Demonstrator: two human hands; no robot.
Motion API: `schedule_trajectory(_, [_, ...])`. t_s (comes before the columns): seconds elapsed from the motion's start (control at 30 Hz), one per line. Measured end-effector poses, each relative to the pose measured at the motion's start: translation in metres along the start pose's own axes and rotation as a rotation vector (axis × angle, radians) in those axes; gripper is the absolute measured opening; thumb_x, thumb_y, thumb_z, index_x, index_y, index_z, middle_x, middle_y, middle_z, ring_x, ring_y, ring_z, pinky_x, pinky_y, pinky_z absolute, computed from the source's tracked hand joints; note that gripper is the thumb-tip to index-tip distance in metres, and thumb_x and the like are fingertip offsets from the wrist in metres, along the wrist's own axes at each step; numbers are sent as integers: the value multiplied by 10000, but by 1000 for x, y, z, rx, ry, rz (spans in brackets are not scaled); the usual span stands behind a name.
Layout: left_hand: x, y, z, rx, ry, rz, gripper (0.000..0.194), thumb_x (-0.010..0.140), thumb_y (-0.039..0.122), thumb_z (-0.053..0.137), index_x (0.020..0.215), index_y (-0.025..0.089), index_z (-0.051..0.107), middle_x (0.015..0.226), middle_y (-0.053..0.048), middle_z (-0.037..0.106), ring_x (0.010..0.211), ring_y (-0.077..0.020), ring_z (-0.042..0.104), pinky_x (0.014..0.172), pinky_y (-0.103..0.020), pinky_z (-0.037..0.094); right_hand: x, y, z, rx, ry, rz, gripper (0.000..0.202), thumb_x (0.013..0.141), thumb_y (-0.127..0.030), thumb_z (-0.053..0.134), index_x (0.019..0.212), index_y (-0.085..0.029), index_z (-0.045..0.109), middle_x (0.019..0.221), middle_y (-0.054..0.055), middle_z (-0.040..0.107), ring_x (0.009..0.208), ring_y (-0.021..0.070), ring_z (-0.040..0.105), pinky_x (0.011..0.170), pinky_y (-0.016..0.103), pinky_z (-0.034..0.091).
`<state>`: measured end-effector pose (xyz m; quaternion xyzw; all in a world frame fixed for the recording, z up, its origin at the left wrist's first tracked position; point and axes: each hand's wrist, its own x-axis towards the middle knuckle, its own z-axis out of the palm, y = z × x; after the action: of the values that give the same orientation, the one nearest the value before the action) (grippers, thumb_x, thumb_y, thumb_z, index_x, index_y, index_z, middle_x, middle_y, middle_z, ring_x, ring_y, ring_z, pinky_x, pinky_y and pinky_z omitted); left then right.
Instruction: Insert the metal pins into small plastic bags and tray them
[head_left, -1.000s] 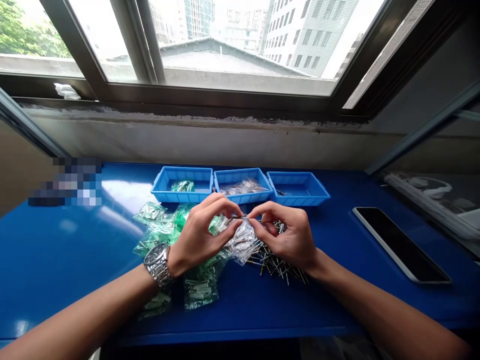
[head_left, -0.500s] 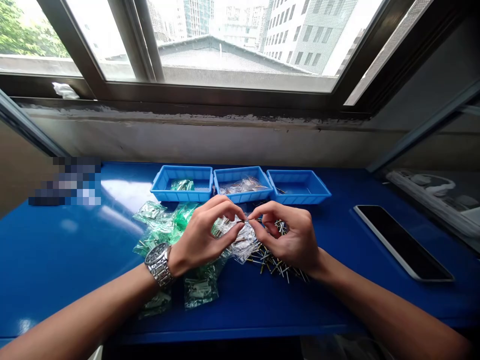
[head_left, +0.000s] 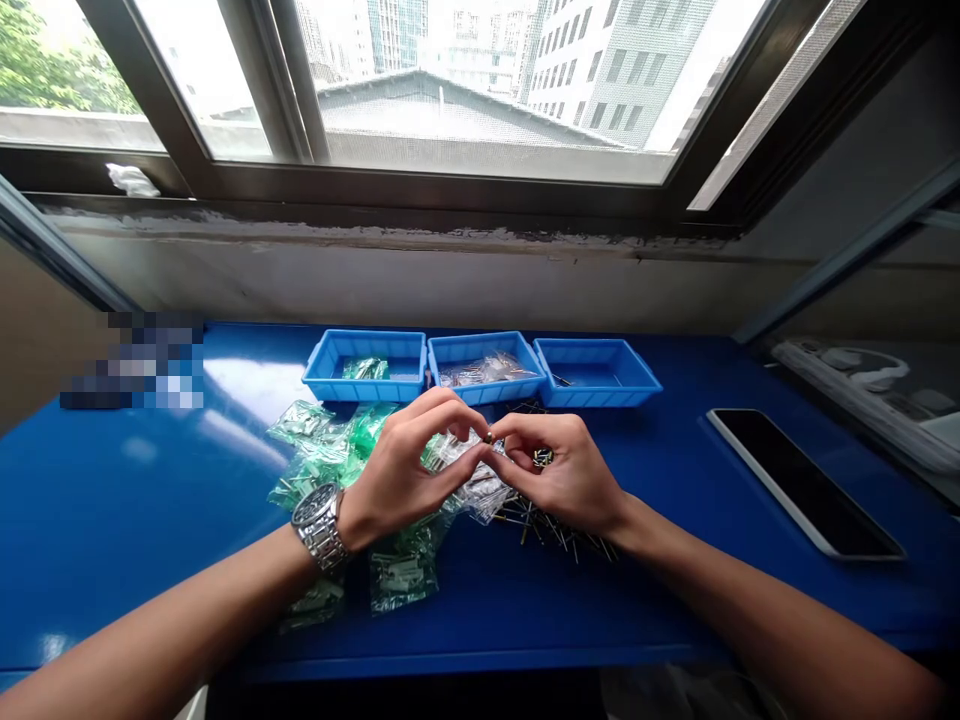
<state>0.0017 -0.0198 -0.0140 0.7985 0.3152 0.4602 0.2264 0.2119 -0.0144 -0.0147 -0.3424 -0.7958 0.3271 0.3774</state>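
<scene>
Fingertip to fingertip, my left hand (head_left: 424,460) and my right hand (head_left: 566,465) pinch a small brass-coloured metal piece (head_left: 488,437) between thumbs and forefingers. Most of it is hidden, so its exact kind cannot be made out. Beneath my right hand lies a loose pile of thin metal pins (head_left: 536,522), silver, dark and yellowish. Clear plastic bags of pins (head_left: 484,485) lie just below the fingertips. Green plastic bags (head_left: 307,465) with small parts inside spread under and around my left hand.
Three blue trays stand along the back: the left tray (head_left: 315,380) holds a green bag, the middle tray (head_left: 442,345) clear bags, the right tray (head_left: 622,385) a few pins. A phone (head_left: 802,485) lies on the blue table (head_left: 172,530) at right. A window (head_left: 480,130) is behind.
My right hand has come slightly left, its fingertips now meeting my left hand's. The thin pin that stretched between the hands is now mostly hidden, with a brass-coloured bit showing.
</scene>
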Motion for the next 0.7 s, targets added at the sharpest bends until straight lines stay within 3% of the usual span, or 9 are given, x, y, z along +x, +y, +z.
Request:
schedule_trajectory(0.23, [1, 1, 0, 6, 14, -1, 57, 943, 188, 697, 991, 158, 700, 893, -45, 656, 807, -163, 608, 692, -305, 520, -1, -2, -2, -34, 28, -2, 95, 897, -254, 752, 931, -166, 752, 568, -68, 472, 491, 85, 406, 481, 241, 339])
schedule_trajectory(0.47, [3, 0, -1, 37, 58, -23, 36, 955, 206, 695, 970, 176, 684, 900, -37, 671, 818, -161, 600, 709, -306, 517, 1, -7, -6, -167, 207, -116, 76, 915, -237, 707, 903, -167, 736, 551, -64, 490, 453, 84, 444, 456, 238, 385])
schedule_trajectory(0.7, [1, 1, 2, 7, -60, 5, 51, 953, 181, 668, 1000, 168, 681, 916, -57, 659, 828, -174, 615, 709, -308, 530, -2, -11, -3, -212, 243, -252, 30, 905, -202, 711, 930, -186, 718, 555, -69, 528, 434, 77, 452, 452, 233, 396])
